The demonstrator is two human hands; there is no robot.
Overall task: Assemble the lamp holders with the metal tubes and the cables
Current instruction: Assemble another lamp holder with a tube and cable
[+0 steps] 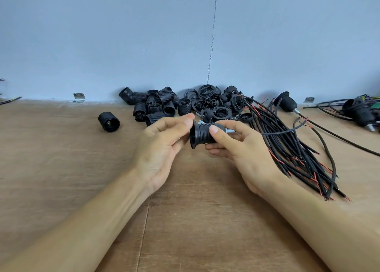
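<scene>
Far L on the table: stray lamp holder, on its side, apart from the rest, prob. just set aside. Next, against the wall: heap of threaded holder bodies, then heap of rings & caps touching it. Seemingly stocked by type, w/in reach.

Centre, above the table: L hand pinching the flanged rim of the held lamp holder w/ thumb & fingertips, likely to turn or steady the collar. Held sideways, open mouth to the L, so both ends reachable. R hand wrapped round the threaded body, thumb on front, fingers under, as a counter-grip for twisting. Metal tube poking out of the R end btwn thumb & forefinger. One black cable leading off R from behind that hand; can't tell if threaded thru the tube.

R of the hands: cable bundle fanned on the table, black w/ red cores, near enough to grab. Far R: finished assemblies, tube & cable fitted, lying well apart from loose stock. Judging by these, prob. final tightening on this unit.
</scene>
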